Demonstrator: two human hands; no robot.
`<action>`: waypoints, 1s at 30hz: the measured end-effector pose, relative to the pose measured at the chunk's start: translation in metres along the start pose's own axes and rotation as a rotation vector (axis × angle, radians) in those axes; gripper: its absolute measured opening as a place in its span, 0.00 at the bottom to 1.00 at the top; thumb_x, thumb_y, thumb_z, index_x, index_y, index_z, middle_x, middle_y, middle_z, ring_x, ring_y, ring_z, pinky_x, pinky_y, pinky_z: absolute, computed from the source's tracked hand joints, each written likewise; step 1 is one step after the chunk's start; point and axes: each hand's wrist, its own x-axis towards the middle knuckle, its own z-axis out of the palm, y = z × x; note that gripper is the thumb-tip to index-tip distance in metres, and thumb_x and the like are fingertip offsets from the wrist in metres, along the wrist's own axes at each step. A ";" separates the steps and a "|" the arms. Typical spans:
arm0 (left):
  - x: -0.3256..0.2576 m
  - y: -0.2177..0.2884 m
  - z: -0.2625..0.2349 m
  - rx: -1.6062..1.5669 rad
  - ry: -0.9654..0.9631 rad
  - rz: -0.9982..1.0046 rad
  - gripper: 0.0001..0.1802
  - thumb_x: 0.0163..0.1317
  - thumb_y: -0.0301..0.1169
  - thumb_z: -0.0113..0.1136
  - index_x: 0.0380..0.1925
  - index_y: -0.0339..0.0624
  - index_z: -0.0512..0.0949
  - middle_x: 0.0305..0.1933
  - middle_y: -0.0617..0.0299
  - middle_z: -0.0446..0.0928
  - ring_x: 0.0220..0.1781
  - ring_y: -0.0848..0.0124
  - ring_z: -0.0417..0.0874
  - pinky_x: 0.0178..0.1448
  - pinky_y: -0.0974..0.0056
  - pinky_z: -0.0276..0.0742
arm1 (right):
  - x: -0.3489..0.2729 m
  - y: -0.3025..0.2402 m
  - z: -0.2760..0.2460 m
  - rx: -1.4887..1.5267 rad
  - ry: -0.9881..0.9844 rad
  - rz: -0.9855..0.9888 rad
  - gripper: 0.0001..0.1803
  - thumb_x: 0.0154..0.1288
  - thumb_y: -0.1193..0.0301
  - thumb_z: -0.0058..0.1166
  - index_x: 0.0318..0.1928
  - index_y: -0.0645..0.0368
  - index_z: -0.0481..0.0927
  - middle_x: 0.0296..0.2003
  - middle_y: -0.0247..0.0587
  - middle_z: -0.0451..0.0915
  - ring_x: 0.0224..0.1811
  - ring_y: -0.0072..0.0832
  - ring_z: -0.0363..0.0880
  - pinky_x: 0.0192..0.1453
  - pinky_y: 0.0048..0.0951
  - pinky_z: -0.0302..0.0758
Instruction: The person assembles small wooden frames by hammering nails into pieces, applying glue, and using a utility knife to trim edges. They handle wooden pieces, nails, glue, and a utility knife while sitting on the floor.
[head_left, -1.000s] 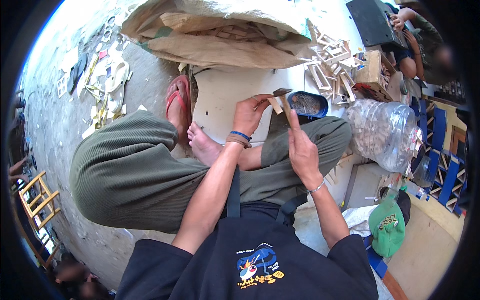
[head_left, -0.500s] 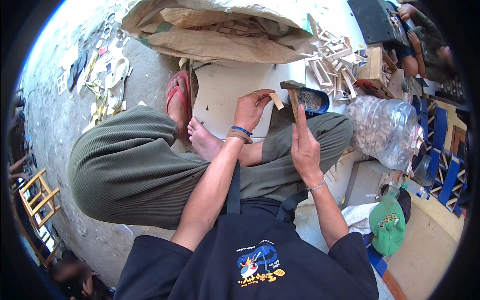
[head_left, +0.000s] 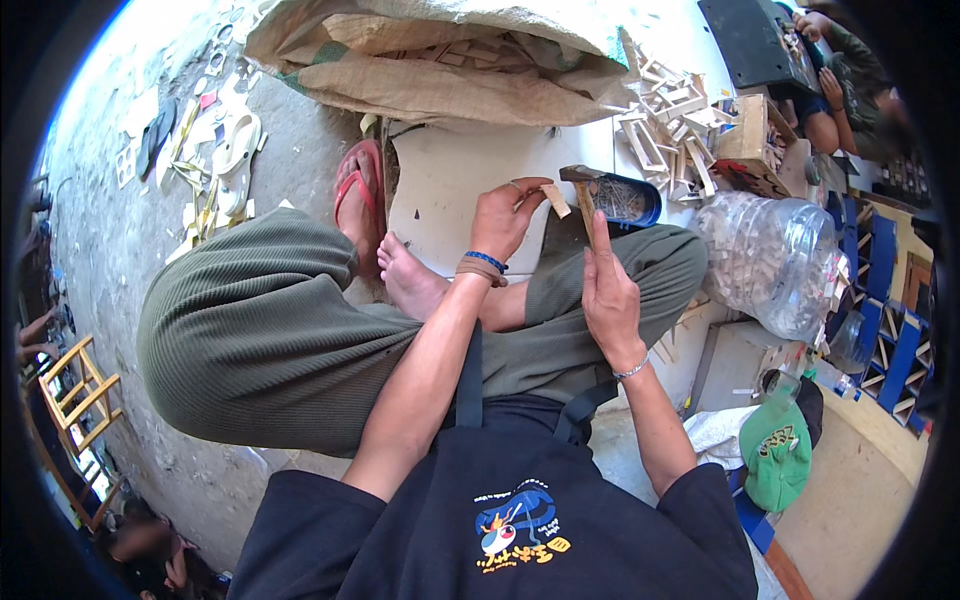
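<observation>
My left hand (head_left: 503,217) pinches a small flat wood piece (head_left: 555,201) between thumb and fingertips, held above my crossed legs. My right hand (head_left: 611,300) is closed round the wooden handle of a hammer (head_left: 587,205), index finger stretched along it. The hammer's metal head points up and sits just right of the wood piece, apart from it. Behind the hammer head lies a blue tray (head_left: 628,200) holding many thin nails. Whether a nail is between my left fingers cannot be made out.
A large woven sack (head_left: 440,90) of wood pieces lies ahead. Small wooden frames (head_left: 672,120) are heaped right of it, near a wooden box (head_left: 750,140). A clear plastic jug (head_left: 775,262) and green cap (head_left: 776,450) lie right. Another person's hand (head_left: 830,88) shows at upper right.
Both hands keep nearly the same place and grip. The view has shifted very slightly; the wood piece and hammer have hardly moved.
</observation>
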 end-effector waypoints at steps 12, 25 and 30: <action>0.002 -0.001 0.002 0.044 -0.026 -0.045 0.12 0.68 0.30 0.65 0.49 0.40 0.87 0.42 0.48 0.88 0.45 0.57 0.91 0.48 0.61 0.83 | -0.001 0.004 0.003 -0.056 0.001 -0.024 0.37 0.77 0.73 0.53 0.81 0.42 0.57 0.28 0.52 0.79 0.27 0.52 0.80 0.32 0.49 0.76; 0.012 -0.030 0.001 0.026 -0.139 -0.182 0.22 0.71 0.36 0.66 0.60 0.37 0.81 0.43 0.52 0.87 0.42 0.64 0.89 0.50 0.62 0.85 | -0.005 0.004 -0.020 0.187 -0.027 0.260 0.33 0.80 0.67 0.50 0.81 0.41 0.57 0.32 0.65 0.81 0.35 0.62 0.82 0.37 0.53 0.74; 0.006 -0.044 -0.008 0.395 -0.006 -0.016 0.23 0.67 0.34 0.67 0.61 0.42 0.81 0.42 0.51 0.86 0.39 0.58 0.89 0.48 0.57 0.85 | -0.010 0.005 -0.015 0.183 -0.118 0.202 0.31 0.79 0.67 0.51 0.78 0.51 0.60 0.33 0.65 0.82 0.37 0.64 0.82 0.40 0.56 0.75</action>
